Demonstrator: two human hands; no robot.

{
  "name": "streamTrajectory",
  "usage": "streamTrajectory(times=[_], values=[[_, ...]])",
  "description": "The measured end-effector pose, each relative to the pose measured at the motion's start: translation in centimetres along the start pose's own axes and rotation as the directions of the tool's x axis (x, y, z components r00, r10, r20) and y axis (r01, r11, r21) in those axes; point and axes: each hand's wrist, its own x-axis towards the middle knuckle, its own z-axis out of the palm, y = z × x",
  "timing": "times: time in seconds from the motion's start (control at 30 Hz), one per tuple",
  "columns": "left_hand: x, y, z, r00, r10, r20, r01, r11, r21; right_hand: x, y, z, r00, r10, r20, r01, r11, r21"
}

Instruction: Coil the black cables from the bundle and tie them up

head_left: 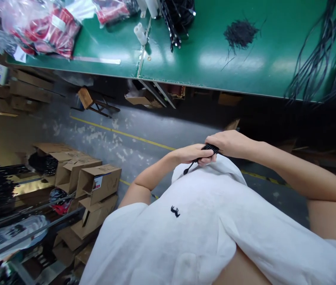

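Note:
A coiled black cable point(211, 148) is held in front of my white shirt, just beyond the green table's near edge. My left hand point(195, 153) is closed round the coil, with the thumb lying along it. One cable end with a small black plug point(186, 171) hangs out below that hand. At the coil's other side, my right hand point(226, 141) is closed with its fingertips pressed on the cable. The right fingers are partly hidden behind the back of the hand.
On the green table point(197, 67) lie bundled black cables point(179, 19), a heap of black ties point(240, 33), long loose cables point(319, 55) and bagged red items point(52, 31). A white spool point(140, 33) stands near the table joint. Cardboard boxes point(96, 184) are stacked at left.

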Motion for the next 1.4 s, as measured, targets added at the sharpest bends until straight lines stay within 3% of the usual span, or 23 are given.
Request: streamTrajectory(times=[0.1,0.2,0.4,0.53,0.63,0.9,1.03,1.17,1.23,1.3,1.37,1.4], values=[[-1.3,-0.3,-0.8,0.991,0.033,-0.130,-0.026,0.998,0.058,0.0,-0.3,-0.1,0.997,0.067,0.037,-0.072,0.986,0.147],[-2.4,-0.6,-2.0,0.989,0.037,-0.140,-0.026,0.997,0.080,-0.1,-0.4,0.0,0.998,0.022,0.061,-0.042,0.936,0.350],[-2.5,-1.0,-4.3,0.999,-0.001,-0.043,0.003,0.999,0.037,0.9,0.1,0.7,1.000,0.019,0.010,-0.022,0.922,0.387],[-2.0,-0.3,-4.8,0.992,-0.048,0.120,0.051,0.998,-0.022,1.9,1.6,-0.2,0.989,-0.146,0.003,0.130,0.888,0.441],[-1.4,1.3,-5.1,0.986,-0.053,0.157,0.055,0.998,-0.008,3.0,3.3,-1.9,0.970,-0.245,-0.005,0.220,0.863,0.455],[1.8,6.7,-6.1,0.999,-0.002,0.038,0.003,0.999,-0.042,5.7,9.1,-6.9,0.885,-0.438,-0.159,0.463,0.789,0.404],[2.9,9.6,-7.2,0.994,0.027,-0.109,-0.033,0.998,-0.053,6.1,12.2,-7.9,0.884,-0.432,-0.179,0.459,0.875,0.152],[3.9,13.2,-8.3,0.987,0.004,-0.158,0.026,0.982,0.186,6.4,14.0,-8.4,0.905,-0.398,-0.151,0.405,0.914,0.018],[4.6,14.6,-8.5,0.985,-0.062,-0.162,0.114,0.936,0.333,6.6,14.8,-8.6,0.927,-0.347,-0.144,0.365,0.923,0.122],[5.6,15.0,-8.3,0.964,-0.131,-0.232,0.227,0.859,0.459,6.9,16.5,-8.6,0.939,-0.326,-0.109,0.344,0.876,0.337],[6.8,14.5,-7.9,0.927,-0.127,-0.353,0.310,0.788,0.531,7.3,19.7,-8.7,0.934,-0.349,-0.073,0.330,0.769,0.548],[7.3,14.0,-7.7,0.901,-0.116,-0.418,0.346,0.774,0.531,7.6,22.1,-8.7,0.950,-0.300,-0.085,0.289,0.743,0.603]])
